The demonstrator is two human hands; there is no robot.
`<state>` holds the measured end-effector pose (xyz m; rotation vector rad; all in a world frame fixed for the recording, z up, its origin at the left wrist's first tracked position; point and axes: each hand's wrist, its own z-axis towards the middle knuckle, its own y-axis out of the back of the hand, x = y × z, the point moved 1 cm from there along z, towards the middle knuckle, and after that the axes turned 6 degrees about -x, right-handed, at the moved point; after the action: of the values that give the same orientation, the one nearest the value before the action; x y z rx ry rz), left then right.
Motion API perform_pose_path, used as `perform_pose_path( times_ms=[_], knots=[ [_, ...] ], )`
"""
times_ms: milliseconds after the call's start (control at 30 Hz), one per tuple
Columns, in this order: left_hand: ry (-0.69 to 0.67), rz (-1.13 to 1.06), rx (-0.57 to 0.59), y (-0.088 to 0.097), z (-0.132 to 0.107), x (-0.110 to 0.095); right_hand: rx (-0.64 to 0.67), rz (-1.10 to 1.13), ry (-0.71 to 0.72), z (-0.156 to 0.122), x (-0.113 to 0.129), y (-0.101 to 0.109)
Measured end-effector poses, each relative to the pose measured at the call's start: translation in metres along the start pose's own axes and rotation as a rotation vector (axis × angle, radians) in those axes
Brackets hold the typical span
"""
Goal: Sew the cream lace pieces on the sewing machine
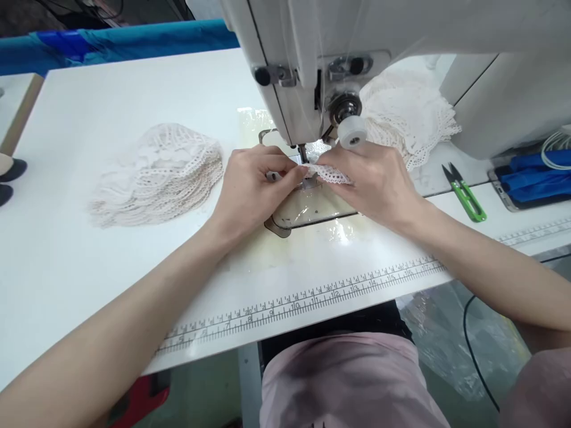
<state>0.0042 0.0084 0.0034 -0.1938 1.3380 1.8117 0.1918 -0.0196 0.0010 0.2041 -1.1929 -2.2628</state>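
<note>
A strip of white eyelet lace [332, 174] lies at the presser foot [303, 154] of a white sewing machine [285, 53]. My left hand [256, 190] pinches the lace's left end between thumb and fingertips, just left of the foot. From the right, my right hand [372, 181] grips the same lace, its fingers partly hidden behind the fabric and the machine's round knob. Both hands rest low over the metal needle plate [307, 211]. The needle tip is too small to make out.
A stack of white lace pieces [165, 178] lies on the table to the left. More lace [408, 113] is piled under the machine arm. Green thread snips [464, 193] and a phone [508, 190] with blue cloth [539, 178] lie at right. A ruler strip [294, 306] runs along the front edge.
</note>
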Motion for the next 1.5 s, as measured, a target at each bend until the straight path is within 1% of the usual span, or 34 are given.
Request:
perform_pose_path(
  times_ms=[67, 133, 200, 300, 467, 533, 600, 667, 733, 933, 1100, 1267, 1500],
  knots=[
    [-0.038, 0.049, -0.019, 0.001, -0.001, -0.001, 0.008, -0.006, -0.021, 0.000, 0.001, 0.002],
    [-0.117, 0.155, -0.015, 0.002, -0.004, -0.002, 0.014, -0.013, -0.025, 0.000, 0.001, 0.003],
    [-0.211, 0.270, 0.005, 0.002, -0.008, -0.002, 0.029, -0.032, 0.004, -0.002, 0.002, 0.004],
    [-0.367, 0.394, 0.025, 0.003, -0.016, -0.001, 0.030, -0.074, 0.097, -0.006, 0.002, 0.002],
    [-0.592, 0.542, -0.061, 0.003, -0.030, -0.001, -0.081, -0.054, 0.327, -0.013, 0.000, -0.001],
    [-0.662, 0.564, -0.082, 0.004, -0.033, -0.004, -0.059, -0.041, 0.357, -0.014, -0.001, -0.001],
    [-0.708, 0.565, -0.086, 0.006, -0.036, -0.008, 0.001, -0.053, 0.343, -0.013, 0.000, 0.000],
    [-0.716, 0.566, -0.074, 0.009, -0.038, -0.011, 0.045, -0.060, 0.342, -0.013, 0.000, 0.001],
    [-0.706, 0.585, -0.067, 0.010, -0.039, -0.014, 0.057, -0.053, 0.347, -0.013, 0.001, 0.003],
    [-0.706, 0.632, -0.064, 0.010, -0.040, -0.014, 0.030, -0.026, 0.355, -0.011, 0.002, 0.003],
    [-0.666, 0.533, -0.050, 0.011, -0.041, -0.013, 0.050, -0.040, 0.355, -0.011, 0.003, 0.003],
    [-0.673, 0.570, -0.064, 0.011, -0.041, -0.011, 0.051, -0.055, 0.349, -0.012, 0.003, 0.001],
    [-0.632, 0.518, -0.042, 0.011, -0.034, -0.008, 0.021, -0.054, 0.341, -0.008, 0.000, -0.002]
  ],
)
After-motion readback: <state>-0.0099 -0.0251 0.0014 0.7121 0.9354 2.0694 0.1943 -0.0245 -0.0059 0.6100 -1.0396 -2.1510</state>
